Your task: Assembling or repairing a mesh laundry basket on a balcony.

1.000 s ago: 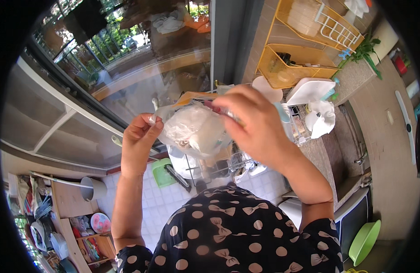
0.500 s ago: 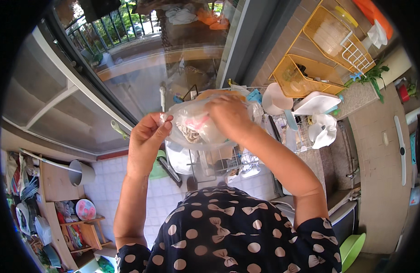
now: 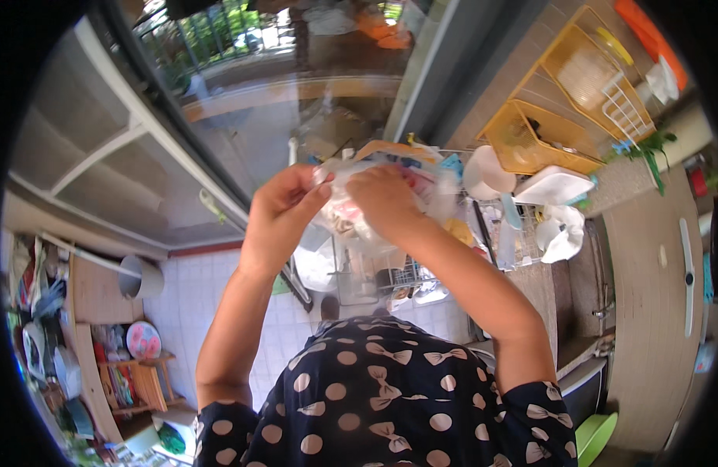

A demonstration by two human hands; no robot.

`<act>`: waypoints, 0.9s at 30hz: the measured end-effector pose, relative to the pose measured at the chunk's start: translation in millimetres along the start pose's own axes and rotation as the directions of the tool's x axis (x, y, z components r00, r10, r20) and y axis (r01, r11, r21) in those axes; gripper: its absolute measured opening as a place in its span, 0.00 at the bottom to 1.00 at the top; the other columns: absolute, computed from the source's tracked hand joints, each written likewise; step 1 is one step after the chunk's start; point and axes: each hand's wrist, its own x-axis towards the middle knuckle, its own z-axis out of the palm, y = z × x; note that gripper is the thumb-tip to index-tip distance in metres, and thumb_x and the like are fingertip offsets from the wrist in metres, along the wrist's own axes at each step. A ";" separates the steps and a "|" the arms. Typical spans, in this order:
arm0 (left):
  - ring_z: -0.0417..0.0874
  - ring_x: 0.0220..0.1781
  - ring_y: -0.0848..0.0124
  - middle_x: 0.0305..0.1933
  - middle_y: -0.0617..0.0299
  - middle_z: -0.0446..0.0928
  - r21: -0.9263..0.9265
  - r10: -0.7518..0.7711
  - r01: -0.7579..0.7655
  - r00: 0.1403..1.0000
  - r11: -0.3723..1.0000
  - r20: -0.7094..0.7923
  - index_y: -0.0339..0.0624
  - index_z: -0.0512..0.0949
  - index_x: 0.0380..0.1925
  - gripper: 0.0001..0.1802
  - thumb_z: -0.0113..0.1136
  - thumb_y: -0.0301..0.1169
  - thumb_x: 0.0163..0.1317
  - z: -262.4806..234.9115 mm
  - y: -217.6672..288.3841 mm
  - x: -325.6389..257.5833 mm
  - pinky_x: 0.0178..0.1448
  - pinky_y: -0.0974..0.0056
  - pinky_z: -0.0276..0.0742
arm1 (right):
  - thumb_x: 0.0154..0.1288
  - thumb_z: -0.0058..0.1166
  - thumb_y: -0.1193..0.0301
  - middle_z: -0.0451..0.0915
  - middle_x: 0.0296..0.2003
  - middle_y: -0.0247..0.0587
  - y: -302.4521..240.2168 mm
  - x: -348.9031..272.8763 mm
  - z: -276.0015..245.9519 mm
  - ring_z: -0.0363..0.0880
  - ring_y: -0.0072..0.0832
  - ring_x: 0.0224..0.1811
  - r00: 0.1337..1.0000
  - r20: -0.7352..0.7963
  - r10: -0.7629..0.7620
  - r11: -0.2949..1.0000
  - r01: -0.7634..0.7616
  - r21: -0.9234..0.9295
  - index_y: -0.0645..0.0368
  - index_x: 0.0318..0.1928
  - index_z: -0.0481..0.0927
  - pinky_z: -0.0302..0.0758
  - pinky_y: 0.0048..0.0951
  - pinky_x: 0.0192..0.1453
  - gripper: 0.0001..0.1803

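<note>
Clear plastic bag (image 3: pixel 351 222), crumpled, pinched between left hand (image 3: pixel 280 214) and right hand (image 3: pixel 386 202).

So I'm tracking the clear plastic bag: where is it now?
Head view, upper centre: the clear plastic bag is held between left hand and right hand, above the dish rack.

Both hands raised in front of a window. Left hand (image 3: pixel 280 214) pinched the edge of a clear plastic bag (image 3: pixel 351 218); right hand (image 3: pixel 384 201) closed over its top, fingers curled. Bag crumpled, pinkish contents inside, unclear what. Below the hands, a wire dish rack (image 3: pixel 390 272) holding dishes. To the right, a white bowl (image 3: pixel 483 173), a white rectangular container (image 3: pixel 553 187), yellow plastic baskets (image 3: pixel 530 136) against the brick wall. Lower left, a wooden shelf (image 3: pixel 141 373) cluttered with plates. Dark polka-dot top (image 3: pixel 382 397) at bottom.
</note>
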 end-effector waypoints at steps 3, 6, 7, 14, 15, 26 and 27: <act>0.76 0.43 0.80 0.41 0.67 0.79 0.035 0.020 -0.021 0.999 0.999 0.050 0.34 0.78 0.43 0.09 0.59 0.26 0.66 1.0 -3.4 10.1 0.50 0.74 0.71 | 0.57 0.51 0.74 0.80 0.47 0.40 2.9 -5.2 -9.1 0.74 0.39 0.56 0.999 -0.037 0.034 0.998 -0.033 0.044 0.57 0.45 0.78 0.66 0.41 0.60 0.14; 0.77 0.44 0.81 0.41 0.67 0.80 0.058 0.055 -0.058 0.997 0.997 0.051 0.33 0.78 0.44 0.09 0.59 0.26 0.66 6.1 0.7 14.1 0.50 0.73 0.73 | 0.57 0.57 0.70 0.77 0.50 0.42 -10.5 -18.7 -27.5 0.72 0.38 0.59 0.977 -0.214 -0.002 0.994 0.025 0.105 0.59 0.48 0.77 0.62 0.47 0.66 0.17; 0.77 0.44 0.81 0.41 0.67 0.80 0.075 0.063 -0.067 0.996 0.995 0.056 0.32 0.78 0.44 0.10 0.59 0.26 0.66 4.0 -2.1 15.8 0.49 0.74 0.73 | 0.57 0.57 0.70 0.77 0.50 0.42 -14.2 -19.9 -29.8 0.72 0.38 0.59 0.977 -0.209 -0.039 0.990 0.065 0.121 0.59 0.48 0.77 0.62 0.47 0.66 0.17; 0.77 0.39 0.81 0.38 0.65 0.80 0.153 0.033 -0.041 0.998 0.987 0.050 0.31 0.78 0.43 0.12 0.61 0.30 0.65 6.4 6.0 14.5 0.44 0.73 0.74 | 0.55 0.61 0.71 0.70 0.60 0.38 -14.4 -25.3 -23.4 0.64 0.36 0.66 0.993 0.069 -0.090 0.996 0.090 0.014 0.53 0.59 0.72 0.52 0.56 0.73 0.28; 0.77 0.39 0.81 0.38 0.65 0.80 0.152 0.033 -0.039 0.999 0.988 0.040 0.31 0.78 0.43 0.12 0.61 0.30 0.65 6.1 4.8 14.1 0.44 0.73 0.74 | 0.55 0.61 0.72 0.70 0.60 0.39 -13.6 -25.2 -22.4 0.64 0.37 0.66 0.994 0.078 -0.081 0.997 0.082 0.000 0.54 0.60 0.72 0.51 0.56 0.73 0.29; 0.79 0.35 0.72 0.33 0.59 0.77 0.494 0.340 -0.277 0.940 0.824 -0.039 0.34 0.79 0.34 0.12 0.67 0.32 0.58 2.0 -1.6 13.1 0.39 0.66 0.74 | 0.51 0.59 0.81 0.77 0.51 0.46 -31.1 -59.6 -95.2 0.72 0.43 0.59 0.949 -0.314 -0.019 0.930 0.132 0.343 0.63 0.45 0.79 0.65 0.45 0.66 0.17; 0.79 0.35 0.72 0.33 0.59 0.77 0.493 0.340 -0.277 0.940 0.824 -0.040 0.34 0.79 0.34 0.12 0.67 0.32 0.58 2.1 -5.4 13.8 0.39 0.66 0.74 | 0.51 0.59 0.82 0.77 0.49 0.45 -29.0 -62.4 -108.6 0.74 0.42 0.56 0.909 -0.413 -0.059 0.973 0.144 0.178 0.63 0.44 0.79 0.67 0.43 0.63 0.17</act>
